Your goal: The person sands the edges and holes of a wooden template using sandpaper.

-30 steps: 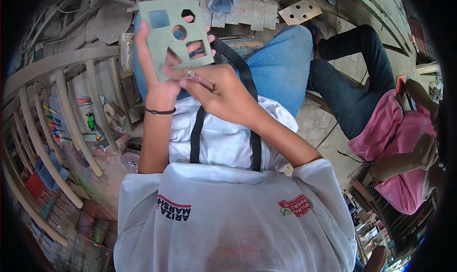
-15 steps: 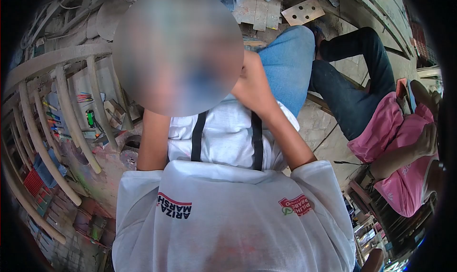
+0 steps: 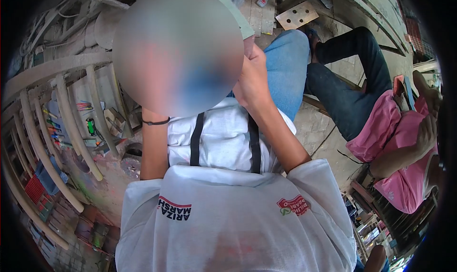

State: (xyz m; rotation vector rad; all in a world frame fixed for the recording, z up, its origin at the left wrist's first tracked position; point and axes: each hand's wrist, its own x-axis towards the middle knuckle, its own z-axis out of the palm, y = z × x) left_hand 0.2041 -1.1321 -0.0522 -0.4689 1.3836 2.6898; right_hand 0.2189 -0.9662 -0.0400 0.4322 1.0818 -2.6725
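Observation:
A round blur hides the middle of my work area. My left hand lies behind it; only the forearm [image 3: 154, 148] and a black wristband [image 3: 156, 122] show below. My right hand [image 3: 254, 79] comes out at the blur's right edge, its fingers curled and partly covered. A small pinkish edge [image 3: 248, 44] sticks up at those fingers, but I cannot make out what it belongs to. Just above it runs a flat grey-green board [image 3: 233, 12] with a red spot near the top, mostly behind the blur.
Left of me stands a curved wooden frame with slats [image 3: 69, 115]. Pens and a green can [image 3: 91, 126] lie behind it. A board with holes [image 3: 297, 16] and a small white bottle [image 3: 263, 0] are ahead. A co-worker in a pink shirt [image 3: 385, 143] sits at the right.
The grey-green board has come into view at the top. My right hand has turned and shows more of its back. The black wristband on my left arm now shows.

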